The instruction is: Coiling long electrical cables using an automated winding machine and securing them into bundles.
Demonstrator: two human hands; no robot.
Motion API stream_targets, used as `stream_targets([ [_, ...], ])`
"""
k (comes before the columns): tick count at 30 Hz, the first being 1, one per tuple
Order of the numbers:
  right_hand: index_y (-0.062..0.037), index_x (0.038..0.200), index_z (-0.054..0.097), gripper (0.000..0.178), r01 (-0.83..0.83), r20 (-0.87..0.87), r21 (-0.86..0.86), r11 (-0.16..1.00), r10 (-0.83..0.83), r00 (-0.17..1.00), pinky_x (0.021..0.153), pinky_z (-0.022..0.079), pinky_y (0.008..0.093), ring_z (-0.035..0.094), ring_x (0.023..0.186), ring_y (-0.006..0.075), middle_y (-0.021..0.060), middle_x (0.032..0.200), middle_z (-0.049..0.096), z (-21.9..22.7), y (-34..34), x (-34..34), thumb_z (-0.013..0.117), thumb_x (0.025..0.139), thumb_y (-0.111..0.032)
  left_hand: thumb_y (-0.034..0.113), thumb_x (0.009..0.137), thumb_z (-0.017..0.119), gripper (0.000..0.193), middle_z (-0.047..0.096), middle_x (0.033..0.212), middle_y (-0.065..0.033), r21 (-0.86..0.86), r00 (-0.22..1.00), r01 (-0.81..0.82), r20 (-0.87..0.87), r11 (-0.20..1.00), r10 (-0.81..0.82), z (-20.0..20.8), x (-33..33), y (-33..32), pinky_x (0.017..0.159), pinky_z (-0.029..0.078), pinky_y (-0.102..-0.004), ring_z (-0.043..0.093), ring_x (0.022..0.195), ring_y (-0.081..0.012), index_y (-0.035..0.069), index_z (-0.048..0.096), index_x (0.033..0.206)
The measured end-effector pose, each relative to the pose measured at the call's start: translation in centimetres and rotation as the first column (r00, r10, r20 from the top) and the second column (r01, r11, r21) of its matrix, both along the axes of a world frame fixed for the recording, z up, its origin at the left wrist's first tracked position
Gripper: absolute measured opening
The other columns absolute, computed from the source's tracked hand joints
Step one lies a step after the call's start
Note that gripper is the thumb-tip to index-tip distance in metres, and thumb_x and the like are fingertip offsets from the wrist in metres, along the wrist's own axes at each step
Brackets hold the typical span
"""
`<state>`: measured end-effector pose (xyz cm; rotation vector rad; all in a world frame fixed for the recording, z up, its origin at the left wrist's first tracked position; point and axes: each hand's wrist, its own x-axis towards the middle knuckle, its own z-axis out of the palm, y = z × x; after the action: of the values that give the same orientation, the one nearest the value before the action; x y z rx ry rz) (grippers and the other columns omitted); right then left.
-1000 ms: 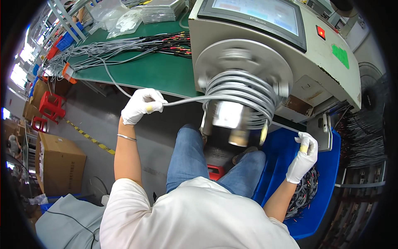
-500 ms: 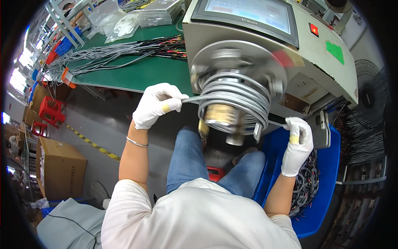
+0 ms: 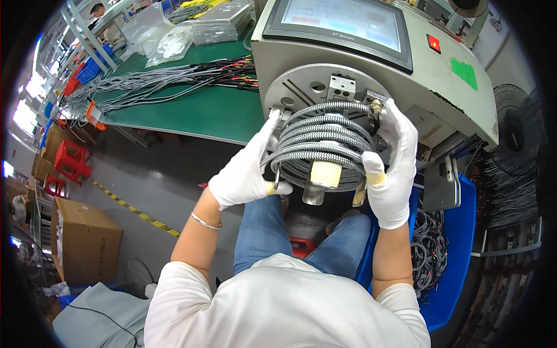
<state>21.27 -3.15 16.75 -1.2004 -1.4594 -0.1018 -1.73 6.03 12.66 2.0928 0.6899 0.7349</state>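
Note:
A coil of black-and-white braided cable (image 3: 328,136) sits wound around the posts of a machine's round metal winding plate (image 3: 301,84). My gloved left hand (image 3: 246,171) grips the coil's left side, with its fingers reaching up toward the plate and the thumb below near a cable end. From the right, my gloved right hand (image 3: 394,171) holds the coil, its thumb in front and the fingers behind toward the plate. A yellowish block (image 3: 326,173) and a clear post stick out through the coil's middle. The fingertips behind the coil are partly hidden.
The machine's screen (image 3: 342,26) and lit red switch (image 3: 433,43) are above. At left, a green table (image 3: 191,122) bears grey cables (image 3: 151,81) and plastic bags. A blue bin (image 3: 458,255) with coiled cables stands right of my legs; a cardboard box (image 3: 90,238) stands left.
The winding plate was blurred with turning and now stands still. My left hand has let the cable's tail go from its pinch; both hands have moved in onto the coil's sides.

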Motion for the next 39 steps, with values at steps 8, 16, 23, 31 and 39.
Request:
stream_targets([
  [8,0.0008,0.129,0.049,0.090,-0.172,0.017,-0.310,0.935,0.186,0.982,0.087,0.044,0.0354,0.057,0.097,0.0250,0.0155,0.114,0.057,0.5,-3.4,-1.9,0.083,0.061,-0.046,-0.001,0.075,0.071,0.086,0.055,0.122,-0.0187,0.007,0.794,-0.360,0.528,0.933,0.303,-4.8,5.1,-3.8,0.093,0.045,-0.0328,0.059,0.100,-0.0258,-0.003,0.022,0.145],
  [16,-0.0028,0.105,0.058,0.057,-0.401,0.068,-0.437,0.805,0.475,0.878,0.066,0.049,0.0392,0.061,0.074,0.0317,0.0153,0.088,0.062,-6.9,-8.4,-3.5,0.084,0.056,-0.017,0.004,0.083,0.060,0.039,0.066,0.079,-0.0099,0.070,0.937,-0.186,0.312,0.980,0.156,-5.2,-2.9,-8.9,0.066,0.053,-0.0310,0.065,0.066,-0.0225,0.002,0.055,0.122],
  [23,-0.0015,0.087,0.059,0.033,-0.415,-0.258,-0.770,0.486,0.358,0.898,0.055,0.046,0.0311,0.060,0.061,0.0224,0.0103,0.069,0.058,-8.6,-7.8,-5.4,0.081,0.069,-0.018,0.016,0.073,0.069,0.021,0.064,0.076,-0.0127,0.008,0.940,-0.008,-0.341,1.000,0.010,-4.4,-0.4,-9.6,0.061,0.050,-0.0326,0.063,0.066,-0.0263,0.007,0.064,0.091],
  [31,-0.0014,0.077,0.059,0.022,-0.638,-0.581,-0.753,0.158,0.295,0.759,0.054,0.042,0.0268,0.053,0.058,0.0111,0.0031,0.064,0.054,-8.2,-7.0,-1.6,0.074,0.075,-0.017,0.017,0.071,0.065,0.015,0.061,0.065,-0.0176,-0.565,0.911,0.205,-0.188,0.799,-0.367,-5.2,1.2,-7.7,0.057,0.049,-0.0358,0.062,0.061,-0.0284,0.002,0.066,0.074],
  [39,-0.0037,0.077,0.053,0.039,-0.599,-0.649,-0.734,0.321,-0.071,0.758,0.037,0.028,0.0216,0.036,0.039,0.0042,-0.0017,0.057,0.048,-9.4,-7.7,-1.4,0.054,0.094,-0.039,0.014,0.072,0.061,0.014,0.060,0.068,-0.0214,-0.209,0.971,-0.100,-0.233,0.973,0.049,-8.9,5.3,-7.3,0.060,0.049,-0.0400,0.061,0.067,-0.0375,0.001,0.063,0.072],
])
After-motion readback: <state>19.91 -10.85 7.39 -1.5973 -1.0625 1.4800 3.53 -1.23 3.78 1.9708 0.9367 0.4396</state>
